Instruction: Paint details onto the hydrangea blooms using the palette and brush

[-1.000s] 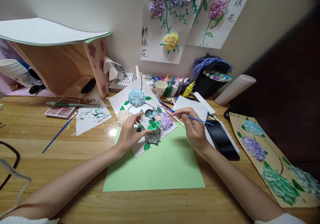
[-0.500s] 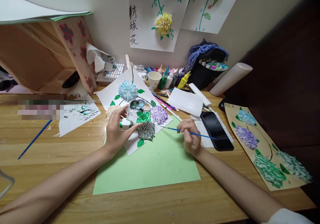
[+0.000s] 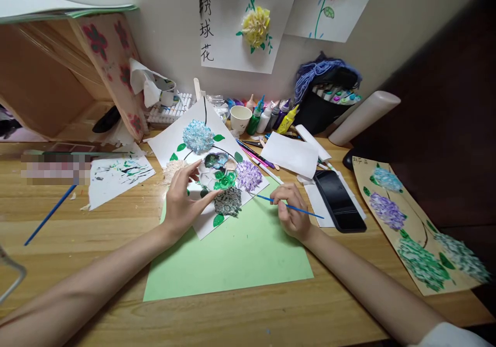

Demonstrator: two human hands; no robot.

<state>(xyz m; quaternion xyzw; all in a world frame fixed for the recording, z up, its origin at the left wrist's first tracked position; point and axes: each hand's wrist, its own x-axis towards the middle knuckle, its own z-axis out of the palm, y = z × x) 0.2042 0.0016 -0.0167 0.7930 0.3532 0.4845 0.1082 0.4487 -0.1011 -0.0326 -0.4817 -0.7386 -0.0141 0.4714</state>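
Held between the thumb and fingers of my left hand (image 3: 184,197) is a small round paint palette (image 3: 207,180) with green, black and blue paint in its wells. It covers part of a white flower picture (image 3: 165,139) with blue, purple, cream and dark grey raised blossoms and green leaves. My right hand (image 3: 291,210) grips a thin blue paintbrush (image 3: 306,212). The brush tip points left, near the picture's right corner, just below the purple blossom (image 3: 249,175). A light green sheet (image 3: 240,259) lies beneath the picture and both hands.
A black phone (image 3: 339,202) lies right of my right hand, beside another flower picture (image 3: 416,223). Paint bottles (image 3: 267,117) and a paper cup (image 3: 240,118) line the wall. To the left are a paint-smeared paper (image 3: 120,176) and another blue brush (image 3: 50,215).
My right hand and the brush have shifted slightly left. The palette has moved slightly right, still in my left hand. The camera view has tipped down a little.
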